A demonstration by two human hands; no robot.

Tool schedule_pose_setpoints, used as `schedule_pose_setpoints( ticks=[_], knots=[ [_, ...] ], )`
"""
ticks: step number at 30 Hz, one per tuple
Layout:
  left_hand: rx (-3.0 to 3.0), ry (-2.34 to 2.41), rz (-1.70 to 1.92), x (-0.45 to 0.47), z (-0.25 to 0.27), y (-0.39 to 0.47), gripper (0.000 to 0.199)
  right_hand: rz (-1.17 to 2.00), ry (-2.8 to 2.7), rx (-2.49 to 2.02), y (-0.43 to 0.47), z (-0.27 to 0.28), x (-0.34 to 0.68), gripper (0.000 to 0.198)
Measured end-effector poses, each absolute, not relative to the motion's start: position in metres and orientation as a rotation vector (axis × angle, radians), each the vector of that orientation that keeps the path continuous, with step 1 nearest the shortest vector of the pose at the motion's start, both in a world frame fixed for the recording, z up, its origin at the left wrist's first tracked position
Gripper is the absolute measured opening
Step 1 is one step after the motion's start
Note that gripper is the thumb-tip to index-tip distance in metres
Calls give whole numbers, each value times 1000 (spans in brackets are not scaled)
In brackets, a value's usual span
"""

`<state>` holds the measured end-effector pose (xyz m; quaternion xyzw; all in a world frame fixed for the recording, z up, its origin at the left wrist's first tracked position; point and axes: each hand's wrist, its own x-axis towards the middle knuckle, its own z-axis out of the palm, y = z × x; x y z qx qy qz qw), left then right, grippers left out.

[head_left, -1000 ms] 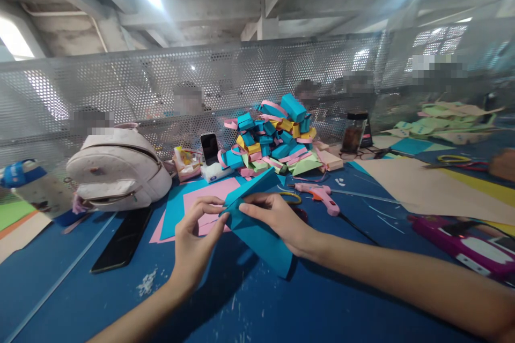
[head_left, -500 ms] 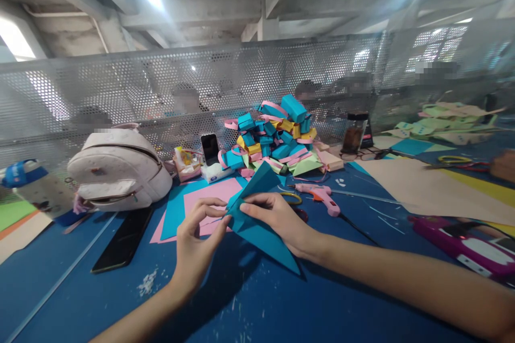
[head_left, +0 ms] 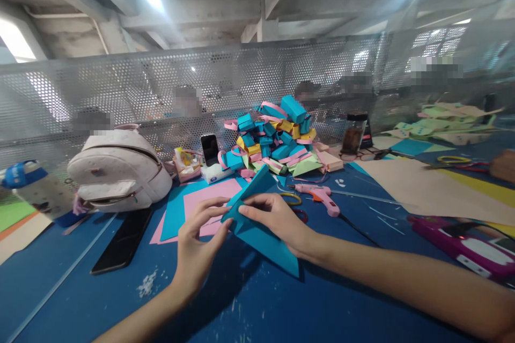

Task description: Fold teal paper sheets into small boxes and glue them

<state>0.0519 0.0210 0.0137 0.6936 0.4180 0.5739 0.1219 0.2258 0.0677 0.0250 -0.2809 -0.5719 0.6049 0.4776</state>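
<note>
A folded piece of blue paper [head_left: 265, 241] is held up over the dark blue table, in the middle of the head view. My left hand [head_left: 203, 241] pinches its left edge between thumb and fingers. My right hand [head_left: 277, 220] grips it from the right, thumb on the near face and fingers behind it. Part of the paper is hidden by the right hand. Beyond the hands lie pink sheets [head_left: 213, 195] and a blue sheet [head_left: 171, 221]. A pink glue gun [head_left: 322, 197] rests to the right, with yellow-handled scissors [head_left: 295, 198] partly behind my right hand.
A heap of folded paper boxes [head_left: 273, 139] stands at the back against a perforated metal screen [head_left: 225, 72]. On the left are a white backpack [head_left: 120, 166], a bottle [head_left: 44, 193] and a black phone [head_left: 123, 241]. To the right lie large beige paper [head_left: 418, 187] and a purple device [head_left: 462, 246].
The blue paper has tilted slightly and its upper tip sits a little lower. Both hands keep hold of it, with small finger shifts.
</note>
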Motion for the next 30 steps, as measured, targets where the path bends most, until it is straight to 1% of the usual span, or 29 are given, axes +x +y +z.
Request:
schedule_pose_setpoints(
  ticks=[7,11,14,20,24,30],
  knots=[
    [2075,1225,1599,51,16,20,29,1421,-1475,-656,69,26,227,18],
    [2144,1250,1579,50,17,19,37,1381,-1520,-643,70,25,228,17],
    [2147,1288,1576,50,15,18,36,1379,-1516,-640,69,23,228,20],
    [2078,1291,1562,51,13,19,25,1440,-1474,-648,68,24,228,21],
    [2041,1277,1528,50,13,21,27,1455,-1480,-655,66,26,228,21],
    [2021,1146,1401,39,46,22,29,1391,-1636,-673,66,33,233,25]
  ],
)
